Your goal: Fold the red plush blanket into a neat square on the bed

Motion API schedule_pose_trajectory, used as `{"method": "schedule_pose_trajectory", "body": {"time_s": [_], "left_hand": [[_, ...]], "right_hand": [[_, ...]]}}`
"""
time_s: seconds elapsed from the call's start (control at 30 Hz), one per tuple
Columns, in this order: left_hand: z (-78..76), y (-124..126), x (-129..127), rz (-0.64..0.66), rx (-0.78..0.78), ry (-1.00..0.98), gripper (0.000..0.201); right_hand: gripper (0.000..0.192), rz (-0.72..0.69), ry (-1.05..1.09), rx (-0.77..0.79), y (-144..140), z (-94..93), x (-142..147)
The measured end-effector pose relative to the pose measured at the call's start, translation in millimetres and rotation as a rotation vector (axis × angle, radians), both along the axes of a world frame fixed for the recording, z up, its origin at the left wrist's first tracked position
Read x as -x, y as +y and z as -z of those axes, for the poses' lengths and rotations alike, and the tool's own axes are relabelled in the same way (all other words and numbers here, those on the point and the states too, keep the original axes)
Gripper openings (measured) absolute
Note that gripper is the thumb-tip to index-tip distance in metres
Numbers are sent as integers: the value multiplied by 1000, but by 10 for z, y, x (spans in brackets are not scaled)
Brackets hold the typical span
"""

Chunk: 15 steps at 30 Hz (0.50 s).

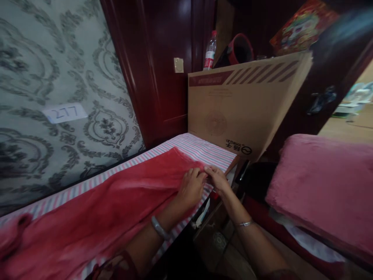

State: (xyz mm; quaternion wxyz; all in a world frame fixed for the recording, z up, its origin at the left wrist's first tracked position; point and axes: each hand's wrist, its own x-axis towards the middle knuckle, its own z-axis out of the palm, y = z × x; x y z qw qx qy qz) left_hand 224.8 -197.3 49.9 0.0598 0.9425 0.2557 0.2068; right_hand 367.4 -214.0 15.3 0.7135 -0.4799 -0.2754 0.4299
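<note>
A long red fleece-like garment [131,186] lies spread along a surface with a striped cloth [204,147] in pink, grey and white. At the garment's far right corner my two hands meet. My left hand [192,186], with a pale bangle at the wrist, rests on the fabric with fingers bent round its edge. Close beside it, my right hand [216,178] pinches the same edge between thumb and fingers; a thin silver bracelet circles that wrist. The pinched fabric is mostly hidden by the fingers. At the lower left, one end of the garment is bunched.
Behind the surface stands a large cardboard box [244,105], with a red-capped bottle [210,52] by its top edge. A pink plush-covered seat [323,186] is at right. Patterned wall [67,58] and a dark red door [163,58] bound the left and back.
</note>
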Motion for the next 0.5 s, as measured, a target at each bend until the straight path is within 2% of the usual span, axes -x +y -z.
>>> {"method": "schedule_pose_trajectory", "body": {"time_s": [0.13, 0.2, 0.33, 0.43, 0.5], "left_hand": [[169, -158, 640, -37, -25, -79, 27], [285, -233, 1054, -131, -70, -73, 29], [482, -324, 1911, -380, -201, 13, 43], [571, -363, 2448, -502, -302, 34, 38], [600, -408, 2709, -553, -367, 30, 33]], "right_hand": [[47, 110, 26, -92, 107, -114, -114], [47, 182, 20, -193, 194, -242, -194], [33, 264, 10, -350, 374, -538, -284], [24, 282, 32, -360, 460, -705, -257], [18, 301, 64, -328, 490, -778, -231]]}}
